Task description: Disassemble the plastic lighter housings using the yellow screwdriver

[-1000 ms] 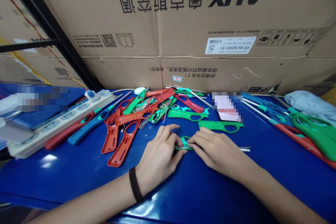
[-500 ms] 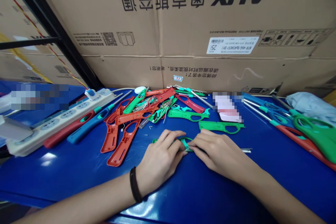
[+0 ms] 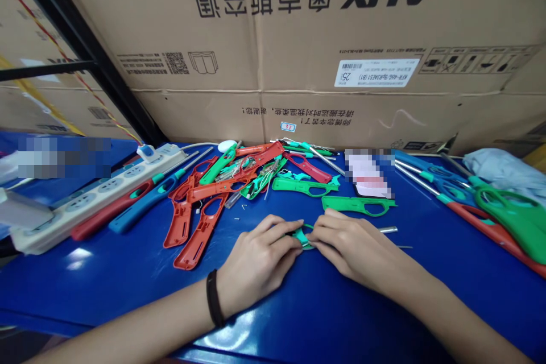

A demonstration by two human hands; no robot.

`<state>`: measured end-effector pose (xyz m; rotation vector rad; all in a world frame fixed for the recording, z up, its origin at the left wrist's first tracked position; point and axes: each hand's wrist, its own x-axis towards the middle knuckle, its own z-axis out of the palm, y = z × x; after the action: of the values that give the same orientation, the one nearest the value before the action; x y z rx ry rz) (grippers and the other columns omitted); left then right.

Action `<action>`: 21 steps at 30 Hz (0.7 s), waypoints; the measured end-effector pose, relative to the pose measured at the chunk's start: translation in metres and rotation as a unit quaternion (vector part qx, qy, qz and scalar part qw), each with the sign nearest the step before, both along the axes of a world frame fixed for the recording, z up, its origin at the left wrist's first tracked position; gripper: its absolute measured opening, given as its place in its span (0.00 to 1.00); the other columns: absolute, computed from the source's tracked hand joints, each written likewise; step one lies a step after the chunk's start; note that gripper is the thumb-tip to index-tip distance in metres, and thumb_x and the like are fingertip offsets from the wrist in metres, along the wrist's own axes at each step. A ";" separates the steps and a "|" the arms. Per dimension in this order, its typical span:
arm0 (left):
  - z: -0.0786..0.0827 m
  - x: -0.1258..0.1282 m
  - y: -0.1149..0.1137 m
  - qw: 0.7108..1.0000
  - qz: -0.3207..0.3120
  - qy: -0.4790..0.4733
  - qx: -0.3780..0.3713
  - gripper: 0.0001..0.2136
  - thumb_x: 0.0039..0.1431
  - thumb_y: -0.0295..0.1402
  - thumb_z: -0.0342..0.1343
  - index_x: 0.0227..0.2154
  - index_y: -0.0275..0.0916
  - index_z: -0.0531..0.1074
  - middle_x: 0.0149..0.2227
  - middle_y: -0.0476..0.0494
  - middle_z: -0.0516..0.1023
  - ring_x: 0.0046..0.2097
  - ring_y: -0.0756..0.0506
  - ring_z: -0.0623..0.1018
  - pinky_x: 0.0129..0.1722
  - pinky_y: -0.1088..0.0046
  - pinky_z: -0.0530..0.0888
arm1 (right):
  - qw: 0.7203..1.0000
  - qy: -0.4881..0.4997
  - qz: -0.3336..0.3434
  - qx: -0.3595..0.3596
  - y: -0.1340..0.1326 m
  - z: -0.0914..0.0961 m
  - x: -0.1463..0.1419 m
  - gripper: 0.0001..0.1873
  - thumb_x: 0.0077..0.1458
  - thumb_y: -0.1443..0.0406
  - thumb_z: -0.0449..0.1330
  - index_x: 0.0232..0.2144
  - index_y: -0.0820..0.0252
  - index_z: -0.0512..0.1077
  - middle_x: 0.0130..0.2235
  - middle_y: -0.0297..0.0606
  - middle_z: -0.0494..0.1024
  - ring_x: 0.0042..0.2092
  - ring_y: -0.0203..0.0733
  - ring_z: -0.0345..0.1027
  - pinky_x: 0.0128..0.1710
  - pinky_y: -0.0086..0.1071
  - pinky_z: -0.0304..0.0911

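On the blue worktop (image 3: 77, 290), the left hand (image 3: 256, 253) and right hand (image 3: 354, 250) pinch what seems a green lighter shell (image 3: 303, 237) in a narrow grip; a heap of red and green shell halves (image 3: 200, 233) still lies loose beyond them.

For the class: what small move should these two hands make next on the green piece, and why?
Probably the right hand should steady the metal tube jutting out beside it, since the left hand already grips the green plastic lighter piece and the tube's far end looks unsupported.
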<state>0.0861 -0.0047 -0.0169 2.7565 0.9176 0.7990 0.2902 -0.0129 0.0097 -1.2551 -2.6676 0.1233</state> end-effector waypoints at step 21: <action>0.002 -0.015 0.005 0.992 -0.092 0.087 0.017 0.11 0.65 0.25 0.44 0.45 0.38 0.68 0.54 0.42 0.71 0.58 0.47 0.68 0.56 0.70 0.68 | 0.999 -0.032 0.013 -0.003 -0.007 0.013 0.003 0.13 0.54 0.73 0.56 0.40 0.57 0.75 0.39 0.38 0.75 0.42 0.44 0.69 0.38 0.35 0.68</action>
<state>0.0711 0.0005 -0.0152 2.9223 0.6685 0.5572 0.2936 -0.0199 0.0229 -1.2454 -2.7398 0.0958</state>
